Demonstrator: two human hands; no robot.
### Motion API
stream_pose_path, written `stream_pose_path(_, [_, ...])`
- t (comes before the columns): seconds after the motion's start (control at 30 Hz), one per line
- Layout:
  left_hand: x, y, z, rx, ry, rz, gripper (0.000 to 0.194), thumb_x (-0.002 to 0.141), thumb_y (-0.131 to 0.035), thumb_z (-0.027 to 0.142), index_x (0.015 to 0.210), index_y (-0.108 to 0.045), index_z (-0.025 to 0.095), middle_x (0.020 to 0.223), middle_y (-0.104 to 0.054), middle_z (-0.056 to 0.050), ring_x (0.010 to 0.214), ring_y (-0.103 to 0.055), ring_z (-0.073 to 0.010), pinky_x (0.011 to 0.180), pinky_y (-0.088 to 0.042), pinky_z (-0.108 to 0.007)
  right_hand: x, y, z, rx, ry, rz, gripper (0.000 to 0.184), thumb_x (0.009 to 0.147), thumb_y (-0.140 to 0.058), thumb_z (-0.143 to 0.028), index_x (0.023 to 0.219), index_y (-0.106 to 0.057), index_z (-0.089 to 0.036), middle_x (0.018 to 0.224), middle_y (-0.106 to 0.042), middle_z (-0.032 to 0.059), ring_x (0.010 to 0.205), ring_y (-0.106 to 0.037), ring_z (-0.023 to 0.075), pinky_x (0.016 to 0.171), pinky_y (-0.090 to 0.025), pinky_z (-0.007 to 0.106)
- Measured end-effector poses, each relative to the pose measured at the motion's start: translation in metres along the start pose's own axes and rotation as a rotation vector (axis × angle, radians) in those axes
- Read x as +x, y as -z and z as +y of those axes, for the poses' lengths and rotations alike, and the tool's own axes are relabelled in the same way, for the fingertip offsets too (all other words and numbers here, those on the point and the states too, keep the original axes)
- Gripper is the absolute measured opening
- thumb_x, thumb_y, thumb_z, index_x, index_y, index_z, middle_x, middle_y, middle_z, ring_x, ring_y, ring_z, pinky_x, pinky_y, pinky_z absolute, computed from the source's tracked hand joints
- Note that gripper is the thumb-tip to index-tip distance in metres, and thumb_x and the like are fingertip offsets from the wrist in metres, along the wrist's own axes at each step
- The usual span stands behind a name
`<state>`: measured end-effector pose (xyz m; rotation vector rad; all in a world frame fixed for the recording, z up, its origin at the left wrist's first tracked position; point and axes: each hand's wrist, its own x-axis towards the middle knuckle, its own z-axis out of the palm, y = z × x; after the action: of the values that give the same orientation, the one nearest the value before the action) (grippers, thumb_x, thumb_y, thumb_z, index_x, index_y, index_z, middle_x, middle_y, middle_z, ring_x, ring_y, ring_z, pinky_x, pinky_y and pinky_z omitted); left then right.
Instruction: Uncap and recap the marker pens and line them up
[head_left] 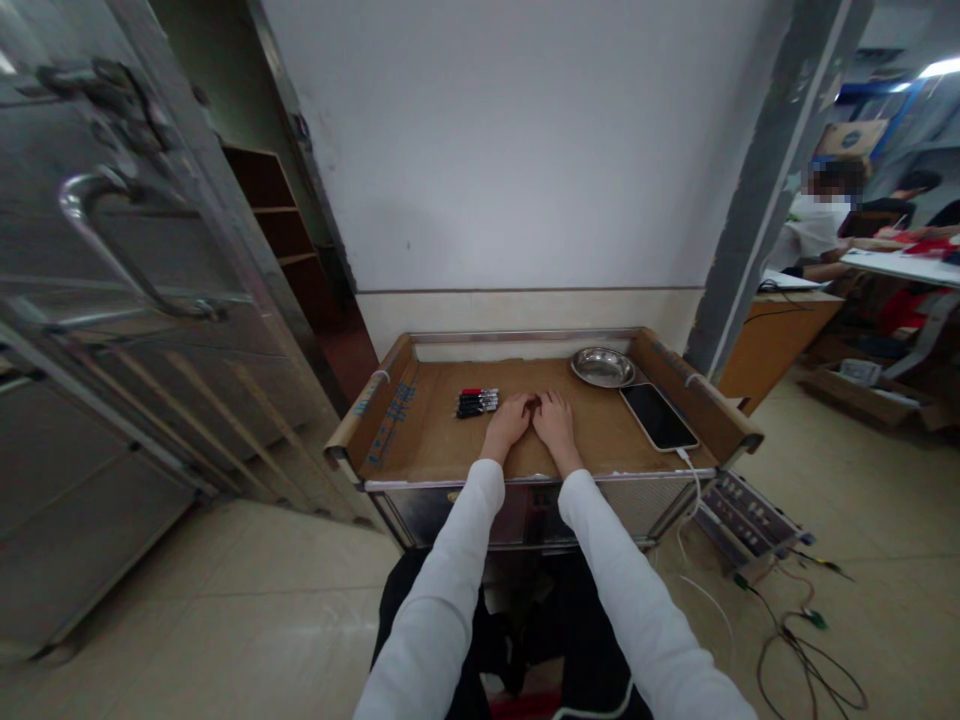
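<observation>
1. The left hand [508, 419] and the right hand [553, 417] lie knuckles-up, side by side, on the cardboard-lined tray top [442, 440]. Their fingertips meet at a small dark item [532, 404].
2. The fingers of both hands are curled downward. Whether either hand grips the dark item cannot be told; the fingers cover most of it and the view is too small.
3. The dark item shows only as a sliver between the two hands. Its shape and type are not discernible.
4. A bundle of marker pens [477, 402] lies just left of the left hand, apart from it. The pens lie parallel, with dark barrels; one on the far side is red. Printed labels are too small to read.
5. A shallow steel bowl [603, 367] sits at the far right of the tray top, beyond the right hand.
6. A smartphone [658, 416] lies screen-up, dark, near the right rim. A white cable [694, 480] leaves its near end and drops over the edge.
7. Both forearms wear white sleeves [450, 590].
8. A metal door [112, 300] with a handle stands open at left.
9. Another person [814, 230] sits at a far table on the right, partly cut off by a pillar.
</observation>
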<state>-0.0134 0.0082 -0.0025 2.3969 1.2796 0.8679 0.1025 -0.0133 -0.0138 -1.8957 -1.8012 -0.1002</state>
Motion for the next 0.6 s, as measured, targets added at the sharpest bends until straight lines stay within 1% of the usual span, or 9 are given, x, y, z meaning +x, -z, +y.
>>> stream_pose_path(0.13, [0.0, 0.0, -0.001, 0.009, -0.007, 0.01, 0.038, 0.082, -0.04, 0.004, 0.112, -0.061, 0.014, 0.116, -0.063, -0.011, 0.112, -0.056, -0.0158, 0.103, -0.041, -0.032, 0.0, 0.001, 0.0, 0.005, -0.007, -0.012, 0.036, 0.088, -0.038, -0.014, 0.117, -0.059, -0.011, 0.129, -0.055, 0.0176, 0.123, -0.046, 0.0237, 0.104, -0.03, 0.037])
stream_pose_path(0.33, [0.0, -0.001, -0.001, 0.033, -0.005, 0.015, 0.036, 0.083, -0.04, 0.004, 0.111, -0.061, 0.014, 0.115, -0.063, -0.01, 0.11, -0.056, -0.016, 0.102, -0.041, -0.032, 0.0, -0.001, 0.001, 0.018, -0.005, 0.018, 0.035, 0.087, -0.039, -0.014, 0.116, -0.06, -0.012, 0.129, -0.056, 0.0162, 0.122, -0.046, 0.0226, 0.103, -0.031, 0.037])
stream_pose_path(0.47, [0.0, 0.001, 0.002, 0.039, -0.01, 0.01, 0.036, 0.083, -0.04, 0.003, 0.11, -0.06, 0.014, 0.114, -0.063, -0.01, 0.109, -0.056, -0.0158, 0.1, -0.041, -0.031, 0.0, -0.001, 0.001, 0.015, -0.006, 0.012, 0.035, 0.087, -0.039, -0.014, 0.116, -0.06, -0.012, 0.129, -0.056, 0.0166, 0.122, -0.046, 0.0234, 0.102, -0.031, 0.037])
stream_pose_path(0.53, [-0.001, 0.004, 0.006, 0.067, -0.011, -0.004, 0.035, 0.083, -0.04, 0.003, 0.109, -0.061, 0.015, 0.112, -0.064, -0.009, 0.108, -0.056, -0.0155, 0.099, -0.042, -0.031, 0.0, 0.0, 0.001, 0.022, -0.002, 0.013, 0.036, 0.087, -0.039, -0.014, 0.116, -0.06, -0.012, 0.128, -0.056, 0.0167, 0.121, -0.047, 0.0233, 0.102, -0.032, 0.037])
stream_pose_path(0.6, [-0.003, 0.007, 0.01, 0.143, 0.006, 0.007, 0.031, 0.085, -0.04, 0.005, 0.104, -0.062, 0.016, 0.108, -0.064, -0.009, 0.105, -0.056, -0.0164, 0.098, -0.042, -0.031, 0.0, 0.0, 0.001, 0.027, -0.004, 0.011, 0.036, 0.088, -0.038, -0.014, 0.117, -0.059, -0.012, 0.128, -0.056, 0.0166, 0.12, -0.047, 0.0226, 0.101, -0.032, 0.037])
